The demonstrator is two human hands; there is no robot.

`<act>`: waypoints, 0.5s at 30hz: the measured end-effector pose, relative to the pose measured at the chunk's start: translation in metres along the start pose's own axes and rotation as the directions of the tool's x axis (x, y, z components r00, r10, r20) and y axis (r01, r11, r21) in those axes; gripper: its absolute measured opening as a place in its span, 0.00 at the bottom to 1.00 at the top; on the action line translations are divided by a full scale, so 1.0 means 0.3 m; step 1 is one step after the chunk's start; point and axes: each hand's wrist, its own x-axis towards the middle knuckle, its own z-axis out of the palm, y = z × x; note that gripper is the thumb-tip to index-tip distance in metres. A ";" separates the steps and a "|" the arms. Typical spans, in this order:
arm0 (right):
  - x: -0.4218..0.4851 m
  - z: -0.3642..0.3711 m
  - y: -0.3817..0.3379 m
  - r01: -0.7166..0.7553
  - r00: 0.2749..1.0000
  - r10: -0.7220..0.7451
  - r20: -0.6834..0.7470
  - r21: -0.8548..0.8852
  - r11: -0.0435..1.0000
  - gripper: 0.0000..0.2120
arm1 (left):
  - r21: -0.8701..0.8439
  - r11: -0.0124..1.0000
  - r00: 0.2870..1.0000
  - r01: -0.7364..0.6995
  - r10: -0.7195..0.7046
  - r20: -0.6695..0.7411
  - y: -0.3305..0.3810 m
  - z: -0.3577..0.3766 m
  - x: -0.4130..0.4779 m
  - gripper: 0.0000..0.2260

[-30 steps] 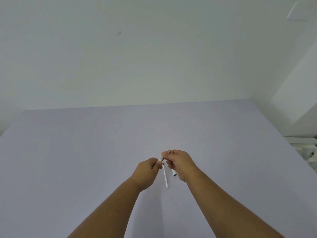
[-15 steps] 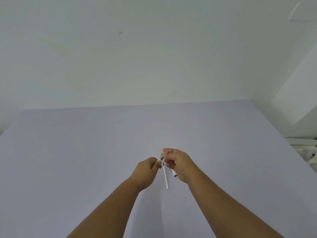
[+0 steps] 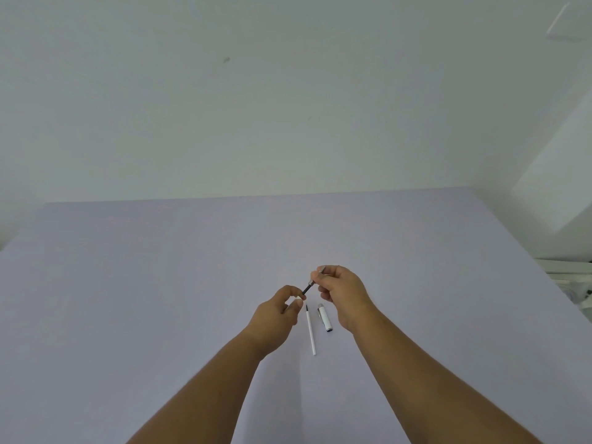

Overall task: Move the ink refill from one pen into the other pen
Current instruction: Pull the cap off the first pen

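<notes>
My right hand (image 3: pixel 344 291) pinches the silver tip end of a thin dark ink refill (image 3: pixel 306 288) above the table. The refill slants down-left to a white pen barrel end (image 3: pixel 298 297) that peeks from my left hand (image 3: pixel 277 317); the rest of the barrel is hidden in that closed fist. On the table between my wrists lies a slim white tube with a black tip (image 3: pixel 310 331). Beside it, to the right, is a short white pen piece with a metal clip (image 3: pixel 324 318).
The pale lilac table (image 3: pixel 160 299) ends at a white wall at the back. Past its right edge are white objects (image 3: pixel 573 277) and a white cabinet corner (image 3: pixel 557 187).
My hands have pulled apart: the right hand rose up and to the right, and the dark refill now shows between them. The short white piece on the table is now uncovered.
</notes>
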 end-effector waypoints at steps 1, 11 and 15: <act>0.009 -0.002 -0.004 0.019 0.999 -0.018 -0.030 0.027 0.999 0.05 | -0.007 1.000 1.000 0.009 -0.009 0.000 -0.003 -0.001 0.001 0.09; 0.085 -0.100 0.152 -0.035 0.997 -0.020 -0.080 -0.631 0.775 0.10 | -0.045 0.991 0.992 0.125 -0.125 0.003 -0.089 0.026 0.013 0.07; 0.076 -0.109 0.218 -0.026 0.995 -0.055 -0.082 -0.751 0.659 0.10 | -0.037 0.988 0.989 0.147 -0.147 0.018 -0.108 0.039 0.019 0.07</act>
